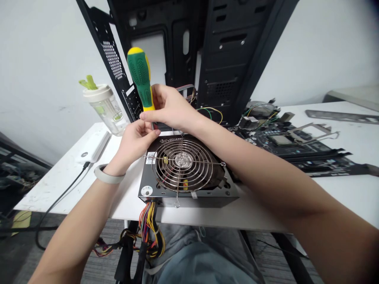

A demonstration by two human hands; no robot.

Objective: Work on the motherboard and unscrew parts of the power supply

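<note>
My right hand (170,106) grips a green and yellow screwdriver (141,77) low on its handle, which stands nearly upright. Close below, my left hand (137,140) has its thumb and fingers closed around the screwdriver's metal shaft. The tip is hidden by my left fingers, at the far left corner of a black power supply (189,199). A round wire fan grille (180,163) lies on the power supply's top, over the fan. From its near left side a bundle of coloured cables (152,225) hangs over the table edge.
Behind stands a black computer case (231,59). At left are a clear cup (108,110) with a white lid and a white power strip (94,146). A motherboard (284,142) and a metal strip (343,117) lie at right on the white table (337,189).
</note>
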